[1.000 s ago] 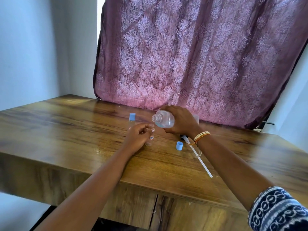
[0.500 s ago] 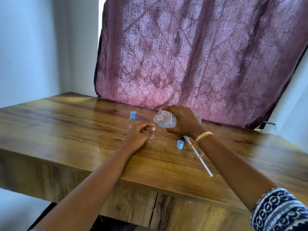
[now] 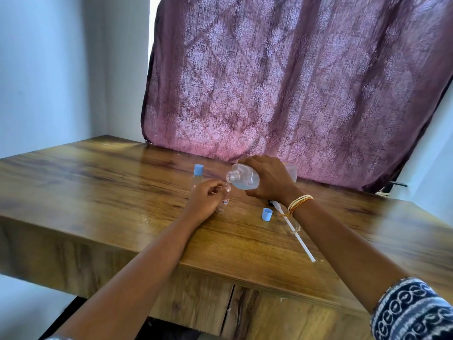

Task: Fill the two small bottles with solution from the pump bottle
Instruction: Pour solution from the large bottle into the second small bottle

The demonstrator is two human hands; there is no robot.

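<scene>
**At the table edge: pump bottle tipped toward an uncapped small bottle**

Behind the work area hangs a patterned maroon curtain (image 3: 294, 82), the largest element in view, flanked by pale walls. Below it, a wood-grain table (image 3: 98, 192) carries every other item. Both forearms reach over its near edge; the right one ends in a dark sleeve (image 3: 414, 312) with a white pattern and wears thin gold bangles (image 3: 299, 201) at the wrist.

The right hand (image 3: 269, 179) is clenched around the clear pump bottle (image 3: 245, 179), which is held off the table, lying nearly on its side with its open threaded neck pointing left; clear solution pools along its lower wall. The pump head is off: its white dip tube (image 3: 297, 238) lies flat on the table just right of centre, running toward the near edge.

The left hand (image 3: 204, 201) curls loosely around an uncapped small bottle (image 3: 224, 203), which stands upright on the table directly below the pump bottle's neck; fingertips steady its top. A second small bottle (image 3: 196, 179), closed with a blue cap, stands upright just behind the left hand. One loose blue cap (image 3: 266, 214) rests on the table between the uncapped bottle and the dip tube.
</scene>
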